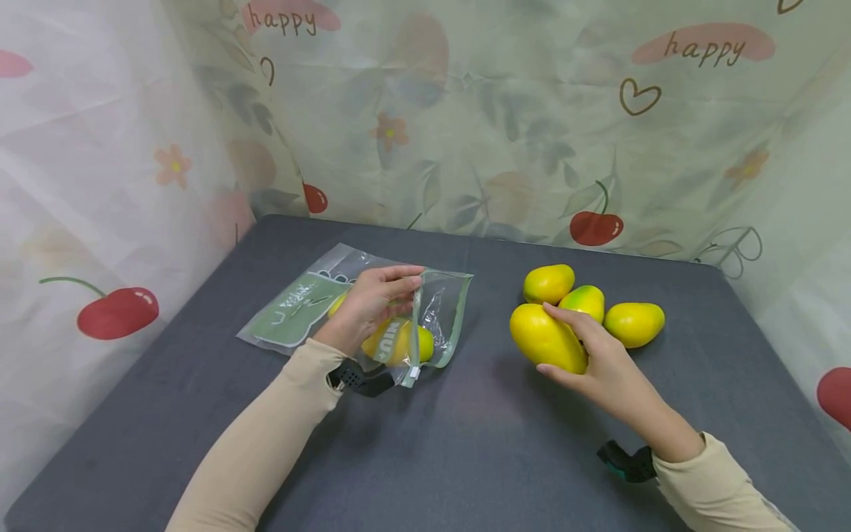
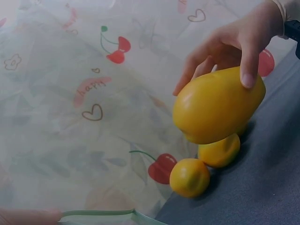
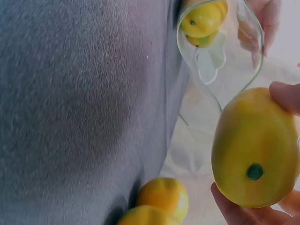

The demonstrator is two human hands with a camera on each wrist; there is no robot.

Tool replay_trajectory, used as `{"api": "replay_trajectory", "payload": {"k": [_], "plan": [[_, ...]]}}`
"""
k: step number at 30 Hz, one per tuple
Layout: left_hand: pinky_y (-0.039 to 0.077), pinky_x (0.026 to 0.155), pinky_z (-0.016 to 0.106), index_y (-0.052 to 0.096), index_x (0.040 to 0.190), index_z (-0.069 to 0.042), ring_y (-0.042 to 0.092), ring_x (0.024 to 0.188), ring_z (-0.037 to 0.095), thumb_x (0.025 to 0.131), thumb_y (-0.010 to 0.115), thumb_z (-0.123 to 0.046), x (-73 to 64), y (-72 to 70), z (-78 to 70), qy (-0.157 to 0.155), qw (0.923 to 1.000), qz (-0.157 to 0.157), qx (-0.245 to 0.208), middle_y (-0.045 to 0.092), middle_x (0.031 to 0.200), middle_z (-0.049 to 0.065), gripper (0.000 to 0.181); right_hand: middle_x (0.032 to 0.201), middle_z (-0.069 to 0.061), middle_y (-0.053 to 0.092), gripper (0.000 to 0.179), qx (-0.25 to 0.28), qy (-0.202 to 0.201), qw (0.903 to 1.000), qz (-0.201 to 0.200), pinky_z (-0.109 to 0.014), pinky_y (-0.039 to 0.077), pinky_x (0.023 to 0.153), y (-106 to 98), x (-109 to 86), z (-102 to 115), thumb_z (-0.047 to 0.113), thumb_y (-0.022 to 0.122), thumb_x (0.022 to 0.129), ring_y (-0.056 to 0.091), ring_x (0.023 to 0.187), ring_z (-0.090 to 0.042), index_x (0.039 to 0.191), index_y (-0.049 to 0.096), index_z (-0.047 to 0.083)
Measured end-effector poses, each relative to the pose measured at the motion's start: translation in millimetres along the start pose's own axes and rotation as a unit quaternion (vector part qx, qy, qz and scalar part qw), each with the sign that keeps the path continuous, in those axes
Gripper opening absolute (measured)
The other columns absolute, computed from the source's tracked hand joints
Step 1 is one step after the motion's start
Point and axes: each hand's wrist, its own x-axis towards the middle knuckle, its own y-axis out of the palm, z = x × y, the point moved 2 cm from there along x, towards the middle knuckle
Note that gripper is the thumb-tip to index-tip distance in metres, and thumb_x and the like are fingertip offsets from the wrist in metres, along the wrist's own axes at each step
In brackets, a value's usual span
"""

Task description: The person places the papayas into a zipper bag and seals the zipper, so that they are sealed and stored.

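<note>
A yellow mango (image 1: 548, 338) is held in my right hand (image 1: 608, 369), thumb on one side and fingers on the other, raised above the table. The right wrist view shows the green stem spot on this mango (image 3: 255, 147). My left hand (image 1: 372, 303) pinches the upper rim of a clear zip bag (image 1: 282, 314) with green print, and the bag's mouth gapes toward the right. Inside the bag lie mangoes (image 1: 392, 343), partly hidden by my left hand and the print; the right wrist view looks in at them through the opening.
Behind the held mango, three more sit close together on the dark grey table (image 1: 452, 458): one at the back (image 1: 548, 283), a greenish one (image 1: 585, 301) and one at the right (image 1: 634, 325). A patterned curtain (image 1: 465, 148) hangs behind the table.
</note>
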Motion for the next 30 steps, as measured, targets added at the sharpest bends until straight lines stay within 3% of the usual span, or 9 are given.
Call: {"api": "replay_trajectory", "payload": {"k": [9, 18, 30], "plan": [[0.053, 0.070, 0.022, 0.062, 0.129, -0.005, 0.057, 0.076, 0.012, 0.094, 0.064, -0.014, 0.3, 0.8, 0.2, 0.002, 1.0000, 0.003, 0.000, 0.061, 0.090, -0.003, 0.036, 0.140, -0.003, 0.050, 0.079, 0.009, -0.011, 0.9997, 0.018, -0.016, 0.037, 0.099, 12.2, 7.1, 10.1, 0.019, 0.085, 0.075, 0.049, 0.124, -0.021, 0.144, 0.045, 0.015], [0.053, 0.070, 0.022, 0.063, 0.128, -0.006, 0.057, 0.074, 0.011, 0.093, 0.065, -0.014, 0.2, 0.7, 1.9, -0.001, 1.0000, 0.003, 0.000, 0.061, 0.089, -0.002, 0.036, 0.140, -0.003, 0.050, 0.080, 0.028, -0.017, 0.9985, 0.043, -0.040, 0.045, 0.099, 24.3, 17.5, 23.8, 0.021, 0.084, 0.076, 0.049, 0.123, -0.019, 0.144, 0.043, 0.016], [0.054, 0.074, 0.023, 0.064, 0.128, -0.008, 0.057, 0.079, 0.014, 0.094, 0.064, -0.015, 1.7, 1.0, 2.8, -0.004, 0.9999, -0.007, 0.013, 0.062, 0.096, -0.001, 0.035, 0.141, -0.002, 0.049, 0.076, 0.045, -0.022, 0.9945, 0.091, -0.042, 0.046, 0.101, 44.9, 26.5, 32.9, 0.025, 0.081, 0.080, 0.050, 0.124, -0.020, 0.145, 0.042, 0.017]]}}
